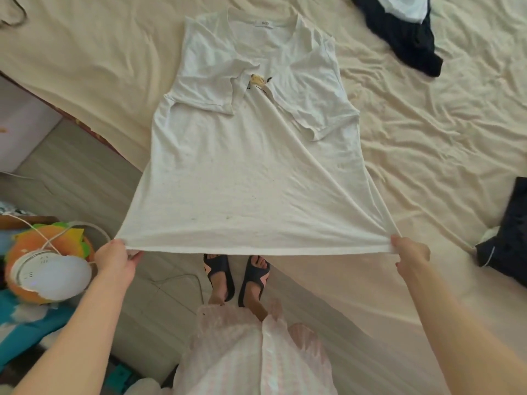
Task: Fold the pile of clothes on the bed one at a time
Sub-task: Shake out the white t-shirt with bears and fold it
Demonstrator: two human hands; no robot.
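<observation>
A round white device (52, 276) rests on an orange plush toy (34, 249), beside 2 dark sandals (236, 276).

No readable text anywhere. White T-shirt (251, 166) has a small neck label (264, 23) inside the collar, toward the bed's far edge; the mark on it is too small and blurred to read. Chest print (260, 81) mostly hidden under the folded-in sleeves: only a yellow and black fragment shows, no legible letters. White round device (51, 276) on the floor side shows small dots, no legible characters.
</observation>
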